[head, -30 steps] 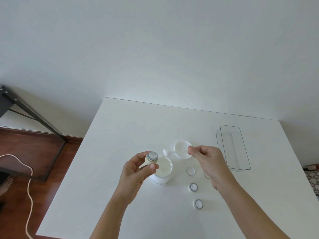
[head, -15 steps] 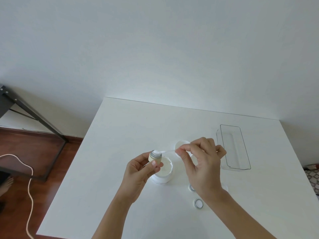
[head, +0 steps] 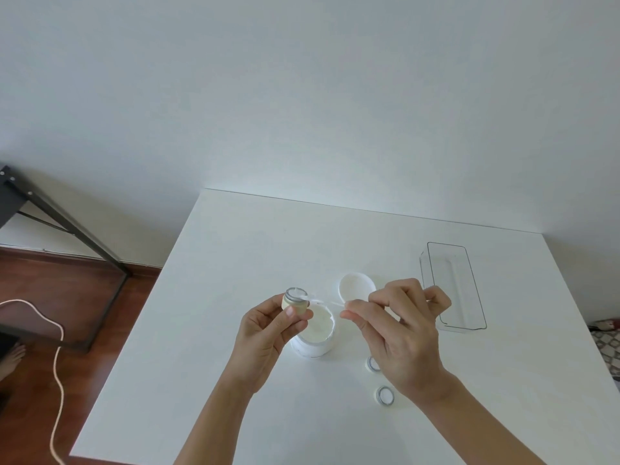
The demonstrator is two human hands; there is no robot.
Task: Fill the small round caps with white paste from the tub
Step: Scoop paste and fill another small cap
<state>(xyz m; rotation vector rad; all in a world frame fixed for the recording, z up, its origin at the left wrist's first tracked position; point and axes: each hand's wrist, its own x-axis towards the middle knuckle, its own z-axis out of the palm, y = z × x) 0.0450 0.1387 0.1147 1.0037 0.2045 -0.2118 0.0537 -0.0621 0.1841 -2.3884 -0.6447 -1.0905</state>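
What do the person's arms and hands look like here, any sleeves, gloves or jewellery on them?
Both arms are bare as far as the picture shows them, with no sleeve in view. The left hand and right hand wear no gloves. No ring, watch or bracelet shows on the fingers or wrists that are visible. The fingernails look short and unpainted. No markings show on either forearm.

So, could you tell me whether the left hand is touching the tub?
Cannot tell. In the head view, the left hand, holding a small cap, overlaps the tub, hiding any contact or gap.
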